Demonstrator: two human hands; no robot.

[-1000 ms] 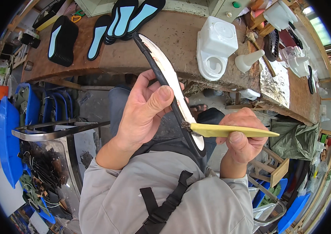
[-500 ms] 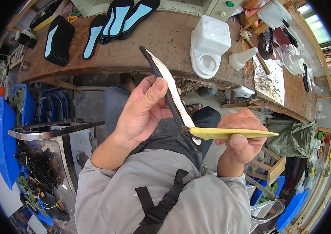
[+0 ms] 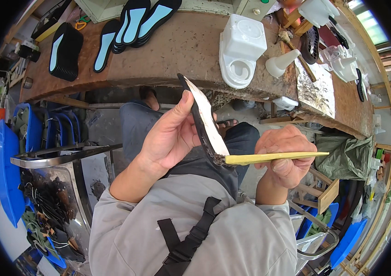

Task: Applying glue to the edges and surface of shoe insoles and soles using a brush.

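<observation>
My left hand (image 3: 167, 133) grips a black shoe sole (image 3: 208, 120) with a white face, its thumb along the edge and its fingers behind. The sole slants above my lap with its far end raised toward the bench. In my right hand (image 3: 287, 149) is a brush (image 3: 264, 158) with a flat yellow handle, pinched between thumb and fingers. The handle lies nearly level, pointing left. Its dark, clotted bristles (image 3: 217, 159) touch the near end of the sole, partly hiding it.
Black insoles (image 3: 133, 25) with light blue patches lie stacked on the brown workbench (image 3: 172, 50). A white plastic container (image 3: 243, 50) and a white cone-shaped nozzle (image 3: 282, 63) stand farther right. Left are blue trays (image 3: 9, 170) and a metal-framed stand (image 3: 66, 156); a wooden stool (image 3: 326, 193) is at right.
My left hand has tilted the sole, so its far end sits lower and more white shows. The bristles have moved slightly down and are now at the sole's near end.
</observation>
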